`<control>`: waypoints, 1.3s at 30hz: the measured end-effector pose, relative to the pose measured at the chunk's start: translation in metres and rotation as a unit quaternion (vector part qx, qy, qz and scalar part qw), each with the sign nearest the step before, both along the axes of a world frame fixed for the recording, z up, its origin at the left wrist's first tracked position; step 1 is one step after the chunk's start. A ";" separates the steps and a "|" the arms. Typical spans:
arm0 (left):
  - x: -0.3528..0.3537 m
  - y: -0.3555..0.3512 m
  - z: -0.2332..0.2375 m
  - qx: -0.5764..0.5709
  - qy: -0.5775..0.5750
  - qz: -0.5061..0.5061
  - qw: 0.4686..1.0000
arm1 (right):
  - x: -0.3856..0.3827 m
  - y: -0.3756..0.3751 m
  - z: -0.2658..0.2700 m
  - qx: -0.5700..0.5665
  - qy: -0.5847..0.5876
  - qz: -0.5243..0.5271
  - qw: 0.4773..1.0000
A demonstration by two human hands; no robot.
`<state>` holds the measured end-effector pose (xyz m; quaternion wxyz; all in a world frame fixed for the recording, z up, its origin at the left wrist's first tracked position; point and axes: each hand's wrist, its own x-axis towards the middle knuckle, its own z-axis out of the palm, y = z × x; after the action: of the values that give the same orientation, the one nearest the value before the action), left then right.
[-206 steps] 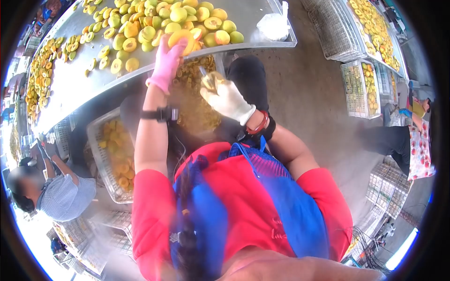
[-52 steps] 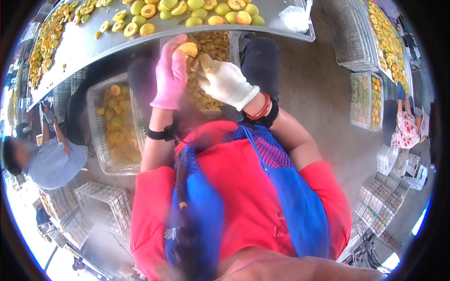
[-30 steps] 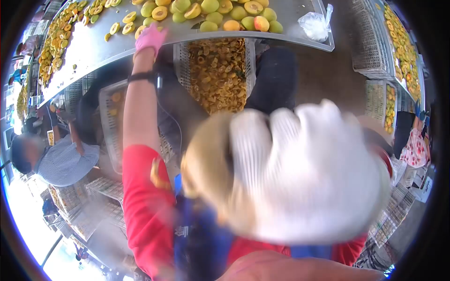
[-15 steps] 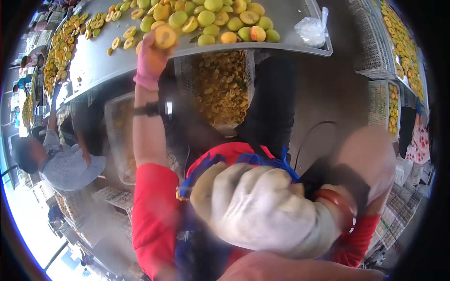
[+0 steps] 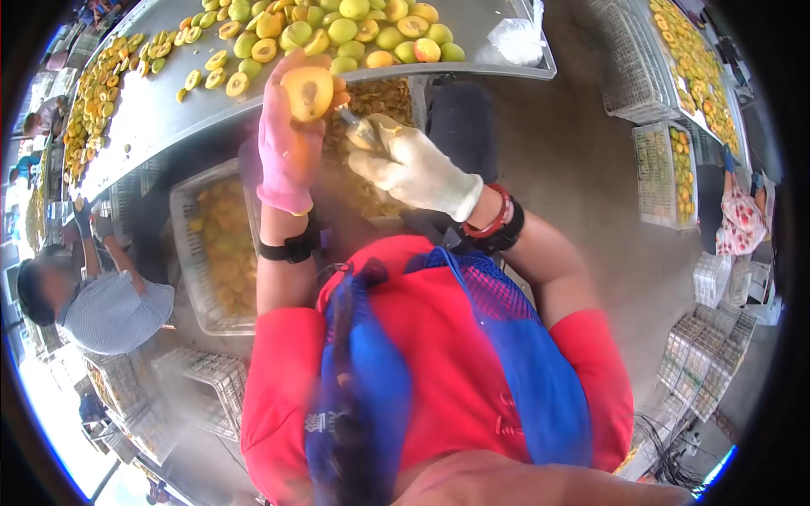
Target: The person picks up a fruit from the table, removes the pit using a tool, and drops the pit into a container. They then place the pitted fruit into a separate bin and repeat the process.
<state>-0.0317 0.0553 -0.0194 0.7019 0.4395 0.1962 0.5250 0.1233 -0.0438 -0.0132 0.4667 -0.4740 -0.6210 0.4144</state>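
Observation:
My left hand [image 5: 285,156], in a pink glove, is closed around a yellow peach half [image 5: 309,93] with its cut face and brown centre toward me. Just right of it, my right hand [image 5: 422,169], in a white glove, grips a small metal-ended pitting tool [image 5: 364,132]. The tool's tip points up toward the fruit; whether it touches cannot be made out. Both hands are over a crate [image 5: 418,97] of yellow scraps below the table edge. Whole and halved peaches [image 5: 342,32] lie piled on the metal table [image 5: 186,59] beyond.
A clear plastic bag [image 5: 516,40] lies at the table's right corner. To my left stands a white crate [image 5: 190,253] of yellow fruit, with a co-worker [image 5: 114,312] farther left. Stacked crates [image 5: 629,80] and another person [image 5: 742,219] are on the right.
My right hand has moved from close to my chest up to the fruit, and the tool now shows. My left hand still holds the peach half, now slightly lower in view.

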 end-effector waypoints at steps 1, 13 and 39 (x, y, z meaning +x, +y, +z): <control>0.003 -0.005 -0.001 0.007 -0.010 0.002 1.000 | -0.001 -0.002 0.000 -0.147 0.145 0.041 0.978; 0.021 -0.032 -0.003 0.079 -0.098 0.019 0.992 | -0.008 -0.017 0.029 -0.313 0.324 0.013 0.893; 0.032 -0.046 -0.013 0.281 0.063 0.093 0.953 | -0.003 -0.024 0.028 -0.273 0.389 0.058 0.878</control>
<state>0.0000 0.0096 -0.0321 0.4848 0.6309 0.1248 0.5928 0.1204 -0.0683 0.0147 0.4977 -0.3461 -0.2779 0.7452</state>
